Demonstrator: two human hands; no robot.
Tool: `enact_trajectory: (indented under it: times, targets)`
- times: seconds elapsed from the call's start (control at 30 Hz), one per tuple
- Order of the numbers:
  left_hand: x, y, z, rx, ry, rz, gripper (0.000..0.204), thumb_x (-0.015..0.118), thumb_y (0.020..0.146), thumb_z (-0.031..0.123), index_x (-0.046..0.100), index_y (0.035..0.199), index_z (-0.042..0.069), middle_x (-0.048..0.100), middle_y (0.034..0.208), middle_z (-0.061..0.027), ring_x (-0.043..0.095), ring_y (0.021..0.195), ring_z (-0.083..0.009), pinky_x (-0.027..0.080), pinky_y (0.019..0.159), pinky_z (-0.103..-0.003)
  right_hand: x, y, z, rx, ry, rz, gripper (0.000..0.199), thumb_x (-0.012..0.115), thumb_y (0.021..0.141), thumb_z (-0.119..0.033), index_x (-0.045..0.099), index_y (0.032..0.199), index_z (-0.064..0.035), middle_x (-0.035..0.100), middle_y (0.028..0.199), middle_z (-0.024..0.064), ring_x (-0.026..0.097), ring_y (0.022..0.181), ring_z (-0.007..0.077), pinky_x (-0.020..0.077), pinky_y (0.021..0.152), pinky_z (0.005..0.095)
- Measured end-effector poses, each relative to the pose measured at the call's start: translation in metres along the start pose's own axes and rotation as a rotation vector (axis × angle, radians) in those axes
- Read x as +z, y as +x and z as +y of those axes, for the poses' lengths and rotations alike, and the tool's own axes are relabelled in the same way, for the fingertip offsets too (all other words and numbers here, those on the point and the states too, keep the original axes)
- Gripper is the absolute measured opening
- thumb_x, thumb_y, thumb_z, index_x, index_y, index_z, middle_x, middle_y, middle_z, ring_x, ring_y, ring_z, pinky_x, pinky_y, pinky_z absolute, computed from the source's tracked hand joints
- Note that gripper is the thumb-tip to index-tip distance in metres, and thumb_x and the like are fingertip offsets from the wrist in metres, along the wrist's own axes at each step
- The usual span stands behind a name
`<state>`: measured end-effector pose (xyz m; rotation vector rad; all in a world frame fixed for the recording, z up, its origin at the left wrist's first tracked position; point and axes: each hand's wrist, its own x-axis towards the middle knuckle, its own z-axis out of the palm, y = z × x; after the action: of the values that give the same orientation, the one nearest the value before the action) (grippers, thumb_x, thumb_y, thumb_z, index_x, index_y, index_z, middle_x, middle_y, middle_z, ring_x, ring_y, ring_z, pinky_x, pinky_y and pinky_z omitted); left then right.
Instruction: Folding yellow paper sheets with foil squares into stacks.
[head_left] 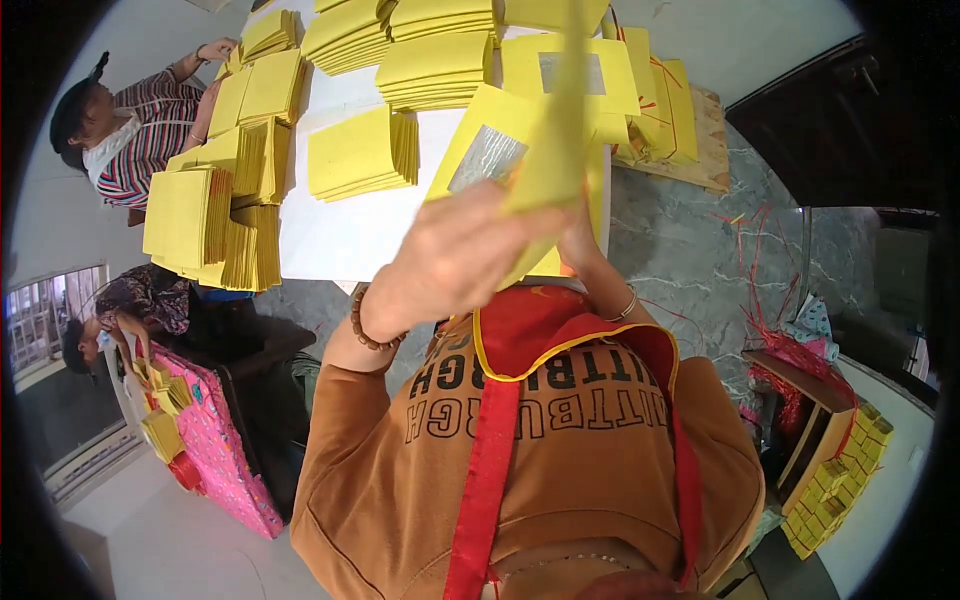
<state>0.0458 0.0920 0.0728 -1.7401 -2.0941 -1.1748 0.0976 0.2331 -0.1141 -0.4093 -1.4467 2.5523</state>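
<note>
Grey marbled floor (690,250) is seen around a white table (345,235) loaded with yellow paper. At the middle of the view, the left hand (455,255) is raised with its back toward the camera, fingers curled over the lower edge of a yellow sheet (500,140) bearing a silver foil square; a bead bracelet is worn on that wrist. The right hand (578,235) is mostly hidden behind the left one and a blurred yellow strip (560,120), so how far it is closed cannot be told; a thin bangle is seen on its wrist. Both forearms rise from an orange shirt crossed by a red apron strap (490,450). Beyond the hands, about a dozen stacks of yellow paper (360,150) are spread over the table, though an exact count cannot be made. Two other people are seen at the left: one in a striped top (140,130) at the table's far corner, one bent over a pink bag (215,450).
</note>
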Motion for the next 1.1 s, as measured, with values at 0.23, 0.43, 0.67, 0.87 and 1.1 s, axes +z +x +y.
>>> enact_trajectory:
  times: [0.23,0.43,0.67,0.87,1.1]
  targets:
    - [0.018,-0.01,0.017,0.183,0.193,-0.152,0.037,0.058,0.06,0.002,0.062,0.097,0.0,0.058,0.078,-0.0077,0.051,0.057,-0.0156,0.044,0.048,-0.026,-0.02,0.017,0.006,-0.212,-0.317,-0.155,0.038,0.053,0.086,-0.02,0.048,0.116,0.0028,0.057,0.103,0.0061,0.056,0.092,0.0152,0.0468,0.079,0.0283]
    - [0.024,-0.019,0.012,0.182,0.436,-0.142,0.042,0.06,0.058,0.003,0.061,0.1,0.001,0.045,0.065,-0.0025,0.044,0.053,-0.0134,0.04,0.045,-0.025,-0.01,0.01,-0.017,-0.005,-0.009,-0.196,0.037,0.048,0.089,-0.026,0.042,0.12,-0.0054,0.051,0.112,0.0051,0.052,0.1,0.0164,0.0455,0.083,0.0302]
    - [0.002,-0.012,-0.009,0.08,0.512,-0.132,0.042,0.062,0.064,0.005,0.058,0.106,0.001,0.046,0.067,-0.0047,0.047,0.054,-0.0164,0.041,0.047,-0.028,-0.001,0.013,-0.03,0.23,0.393,-0.029,0.038,0.039,0.093,-0.027,0.037,0.125,-0.007,0.047,0.12,0.006,0.049,0.108,0.0183,0.042,0.09,0.034]
    - [0.008,-0.012,-0.013,0.129,0.574,0.03,0.039,0.058,0.063,0.009,0.06,0.102,0.003,0.055,0.09,-0.0099,0.049,0.058,-0.0135,0.042,0.049,-0.025,-0.001,0.012,-0.029,0.252,0.439,-0.153,0.054,0.029,0.093,-0.044,0.032,0.13,-0.0054,0.04,0.129,0.0106,0.039,0.119,0.022,0.0303,0.1,0.0368]
    - [0.038,-0.017,0.004,0.112,0.49,-0.117,0.025,0.063,0.058,0.007,0.062,0.082,-0.001,0.057,0.105,-0.0158,0.047,0.054,-0.0141,0.041,0.045,-0.024,0.009,-0.001,-0.039,0.143,0.334,-0.016,0.054,0.03,0.091,-0.047,0.035,0.127,-0.0075,0.046,0.123,0.01,0.042,0.115,0.0216,0.0335,0.097,0.0359]
